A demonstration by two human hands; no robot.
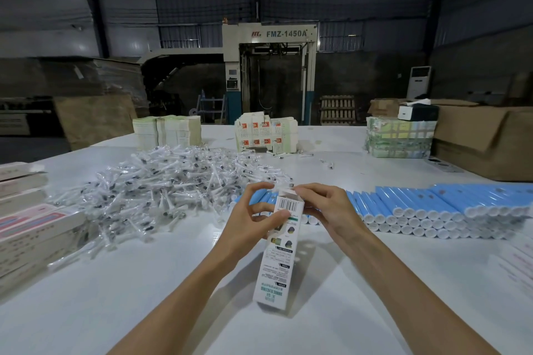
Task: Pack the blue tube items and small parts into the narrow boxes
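Note:
I hold a narrow white printed box upright over the table, its top flaps open and a barcode near the top. My left hand grips its upper left side, thumb across the front. Fingers of my right hand pinch the top flap from the right. Behind my hands a long stack of blue tubes with white caps lies in rows. A big heap of small parts in clear wrappers lies to the left. What is inside the box is hidden.
Packed narrow boxes are stacked at the left edge. Bundles of flat box blanks stand at the table's far side. A brown carton sits far right. White table surface lies in front of me.

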